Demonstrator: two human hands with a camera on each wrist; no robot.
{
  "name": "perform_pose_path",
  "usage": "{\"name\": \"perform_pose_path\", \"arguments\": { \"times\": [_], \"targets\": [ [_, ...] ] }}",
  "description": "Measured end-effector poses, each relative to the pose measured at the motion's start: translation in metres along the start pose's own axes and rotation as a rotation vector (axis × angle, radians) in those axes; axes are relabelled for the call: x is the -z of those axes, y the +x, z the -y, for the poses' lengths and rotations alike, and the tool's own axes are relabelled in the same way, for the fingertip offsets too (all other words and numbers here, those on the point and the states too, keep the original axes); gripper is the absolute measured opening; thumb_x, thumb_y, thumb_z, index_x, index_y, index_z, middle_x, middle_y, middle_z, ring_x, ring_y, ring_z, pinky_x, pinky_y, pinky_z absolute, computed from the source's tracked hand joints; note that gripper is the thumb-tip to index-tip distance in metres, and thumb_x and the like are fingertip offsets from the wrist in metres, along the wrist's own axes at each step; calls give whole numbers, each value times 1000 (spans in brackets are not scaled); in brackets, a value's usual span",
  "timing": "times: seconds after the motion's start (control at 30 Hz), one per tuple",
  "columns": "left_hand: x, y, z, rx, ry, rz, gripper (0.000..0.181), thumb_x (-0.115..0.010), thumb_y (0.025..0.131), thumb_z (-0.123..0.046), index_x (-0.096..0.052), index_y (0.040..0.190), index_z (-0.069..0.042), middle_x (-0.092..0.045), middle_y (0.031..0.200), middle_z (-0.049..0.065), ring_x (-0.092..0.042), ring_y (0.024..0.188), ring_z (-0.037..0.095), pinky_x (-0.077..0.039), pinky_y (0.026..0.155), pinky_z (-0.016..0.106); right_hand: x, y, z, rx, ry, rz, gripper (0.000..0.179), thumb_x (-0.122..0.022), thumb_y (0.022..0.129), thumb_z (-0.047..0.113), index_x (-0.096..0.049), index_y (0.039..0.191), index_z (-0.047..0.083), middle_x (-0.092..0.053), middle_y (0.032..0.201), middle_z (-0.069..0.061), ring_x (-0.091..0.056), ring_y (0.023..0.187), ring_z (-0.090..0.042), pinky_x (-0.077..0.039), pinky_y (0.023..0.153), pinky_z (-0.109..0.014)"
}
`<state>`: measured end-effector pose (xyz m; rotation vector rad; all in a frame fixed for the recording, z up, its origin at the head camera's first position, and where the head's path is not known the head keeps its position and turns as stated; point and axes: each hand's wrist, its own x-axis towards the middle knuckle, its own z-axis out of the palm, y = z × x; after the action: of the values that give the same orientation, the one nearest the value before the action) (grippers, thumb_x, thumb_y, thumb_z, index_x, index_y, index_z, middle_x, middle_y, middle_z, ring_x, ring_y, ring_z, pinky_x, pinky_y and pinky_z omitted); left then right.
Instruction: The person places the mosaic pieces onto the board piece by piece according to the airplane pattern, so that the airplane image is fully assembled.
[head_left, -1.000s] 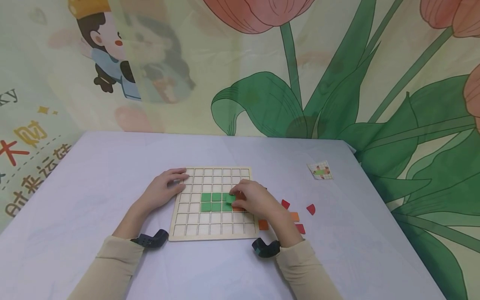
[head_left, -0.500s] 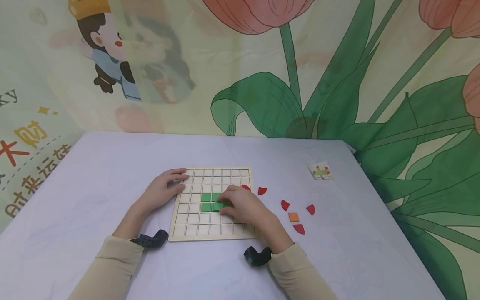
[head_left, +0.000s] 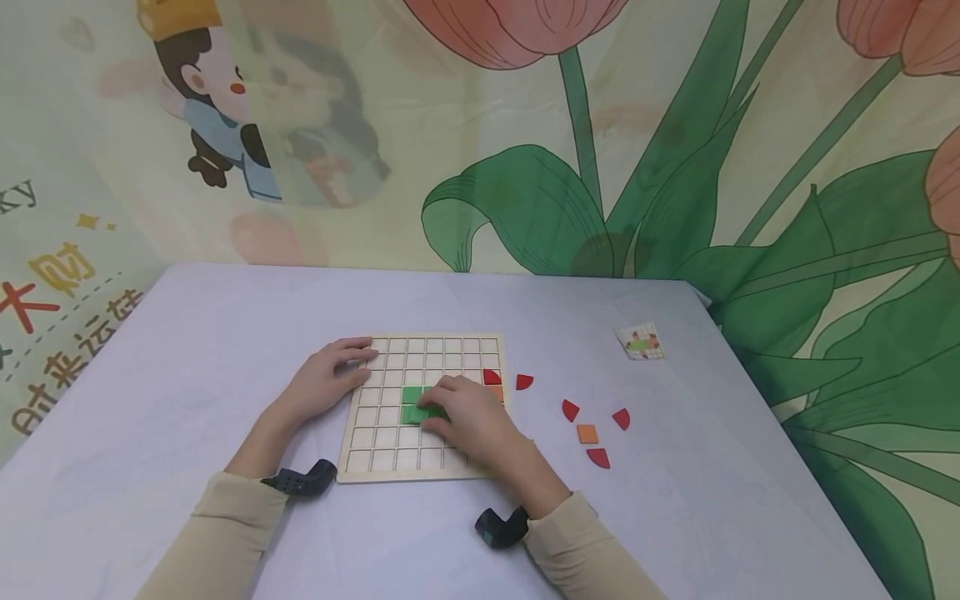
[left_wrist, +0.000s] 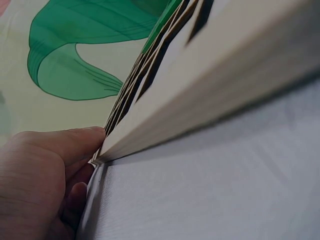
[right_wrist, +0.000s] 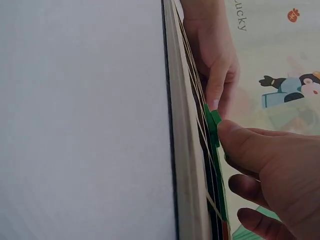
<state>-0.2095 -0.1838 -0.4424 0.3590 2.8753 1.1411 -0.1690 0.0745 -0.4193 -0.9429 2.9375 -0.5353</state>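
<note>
A wooden grid board [head_left: 386,460] lies on the table with green square tiles [head_left: 412,395] set in its middle cells. My right hand [head_left: 472,417] is over the board, its thumb and fingers pinching a green square tile [right_wrist: 215,117] that stands tilted above the row in the right wrist view. The right fingers partly cover the other green tiles. My left hand [head_left: 330,371] rests at the board's upper left edge with relaxed fingers. In the left wrist view the left thumb [left_wrist: 82,142] touches the edge of the board.
A red quarter-circle piece [head_left: 491,377] and an orange tile [head_left: 492,392] sit at the board's right side. Off the board lie several red quarter-circle pieces [head_left: 598,457] and an orange square [head_left: 588,434]. Farther back is a small pattern card [head_left: 641,342].
My right hand has moved left across the green tiles with the pinched tile, uncovering the red and orange pieces on the board's right side. My left hand has stayed in place.
</note>
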Motion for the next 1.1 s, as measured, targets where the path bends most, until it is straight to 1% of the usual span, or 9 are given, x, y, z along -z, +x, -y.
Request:
{"name": "perform_pose_path", "arguments": {
  "times": [0.2, 0.33, 0.47, 0.57, 0.67, 0.8, 0.97, 1.1],
  "targets": [
    [0, -1, -1, -7, -6, -4, 37, -60, 93, -18, -59, 129, -9, -43, 147, 9, -31, 140, 36, -24, 114, 55, -5, 1, 2, 34, -39, -40, 23, -71, 85, 35, -71, 107, 26, -65, 106, 10, -60, 100, -8, -52, 87, -23],
    [0, -1, -2, -3, -8, -5, 37, -60, 92, -18, -59, 128, -8, -43, 147, 10, -31, 140, 36, -24, 114, 55, -5, 0, 0, 35, -26, -47, 23, -71, 85, 33, -71, 107, 25, -65, 106, 10, -59, 101, -8, -52, 88, -22],
    [0, 0, -2, 2, -3, -7, 37, -60, 92, -17, -59, 128, -8, -43, 147, 10, -31, 140, 36, -24, 114, 55, 1, -1, -4, -13, 1, -26, 27, -72, 85, 31, -70, 111, 25, -64, 108, 8, -59, 102, -9, -52, 89, -23],
    [0, 0, -2, 4, 0, -10, 37, -60, 92, -17, -58, 129, -8, -43, 147, 10, -30, 141, 36, -24, 114, 55, 6, -2, -7, -40, -3, 2, 29, -72, 85, 32, -69, 113, 25, -65, 110, 8, -59, 103, -10, -52, 90, -24],
    [0, 0, -2, 5, 2, -10, 38, -60, 93, -17, -58, 129, -7, -43, 147, 10, -30, 141, 36, -24, 114, 55, 7, -1, -8, -38, -4, 26, 30, -72, 85, 32, -69, 114, 25, -65, 110, 7, -59, 103, -10, -52, 89, -24],
    [0, 0, -2, 4, 1, -11, 37, -60, 92, -17, -58, 129, -8, -43, 147, 10, -30, 140, 36, -24, 114, 55, 6, -1, -7, -15, -13, 29, 29, -71, 85, 30, -70, 113, 25, -65, 110, 7, -59, 103, -10, -52, 88, -23],
    [0, -1, -3, 1, -1, -12, 37, -60, 92, -17, -59, 128, -8, -44, 147, 10, -31, 140, 36, -24, 114, 55, 5, -1, -5, -12, -26, -7, 26, -71, 86, 30, -70, 111, 26, -65, 108, 8, -59, 101, -9, -53, 87, -22],
    [0, -1, -3, -1, 2, -11, 37, -59, 93, -17, -59, 128, -8, -43, 147, 10, -31, 140, 36, -24, 114, 55, 4, 0, -3, -9, 0, -52, 24, -72, 85, 32, -71, 108, 25, -65, 104, 10, -59, 99, -8, -53, 87, -21]
  ]
}}
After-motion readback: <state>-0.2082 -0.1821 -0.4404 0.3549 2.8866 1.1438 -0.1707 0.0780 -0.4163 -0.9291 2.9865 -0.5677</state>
